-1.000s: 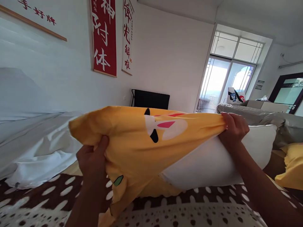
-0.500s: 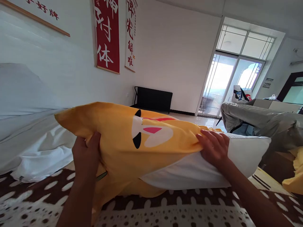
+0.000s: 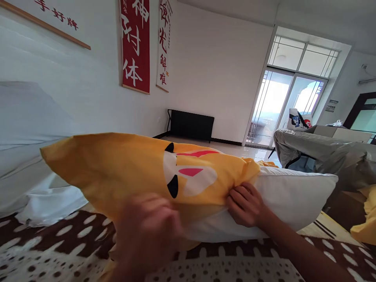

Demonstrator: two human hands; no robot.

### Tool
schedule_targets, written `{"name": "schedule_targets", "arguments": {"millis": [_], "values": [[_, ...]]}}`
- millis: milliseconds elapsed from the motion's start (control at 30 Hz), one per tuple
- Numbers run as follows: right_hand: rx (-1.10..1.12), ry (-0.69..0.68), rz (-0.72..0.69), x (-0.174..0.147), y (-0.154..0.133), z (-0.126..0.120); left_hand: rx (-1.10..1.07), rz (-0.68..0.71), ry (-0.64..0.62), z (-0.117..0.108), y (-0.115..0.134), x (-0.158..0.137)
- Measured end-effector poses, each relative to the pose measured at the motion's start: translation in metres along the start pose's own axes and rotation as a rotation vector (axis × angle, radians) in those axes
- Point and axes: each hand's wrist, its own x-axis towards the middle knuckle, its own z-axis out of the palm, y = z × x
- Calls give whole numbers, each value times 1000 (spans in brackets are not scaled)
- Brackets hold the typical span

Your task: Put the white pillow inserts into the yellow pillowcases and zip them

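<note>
A yellow pillowcase (image 3: 96, 168) with a cartoon animal face lies partly over a white pillow (image 3: 296, 192), whose right end sticks out bare. My right hand (image 3: 245, 203) is closed on the bunched edge of the pillowcase, against the pillow's near side. My left hand (image 3: 149, 231) is smeared by motion in front of the pillowcase's lower part, and whether its fingers hold cloth does not show. The far left corner of the pillowcase stretches out flat and loose. Beneath lies a brown and white spotted blanket (image 3: 64, 235).
Crumpled white fabric (image 3: 53, 203) lies at the left. To the right stand a table under grey plastic (image 3: 317, 141) and a cardboard box (image 3: 343, 203), with yellow cloth (image 3: 370, 211) beside it. A black folded frame (image 3: 190, 125) leans at the back wall.
My left hand has let go of the pillowcase's left part and moved right, toward the middle. The left corner has spread outward. My right hand has shifted slightly left and down, bunching the edge.
</note>
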Motion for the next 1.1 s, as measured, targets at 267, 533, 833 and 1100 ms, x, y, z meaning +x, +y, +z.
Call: {"name": "schedule_targets", "arguments": {"millis": [267, 533, 833, 1100], "values": [[-131, 23, 62, -7, 14, -5, 653, 581, -324, 72, 13, -38], [-201, -6, 160, -1, 19, 18, 859, 511, -466, 65, 8, -48], [-324, 54, 264, -9, 52, 32, 779, 418, -836, 81, 12, -61], [-240, -532, 922, 21, 77, 29, 638, 483, -831, 66, 13, -51]]}}
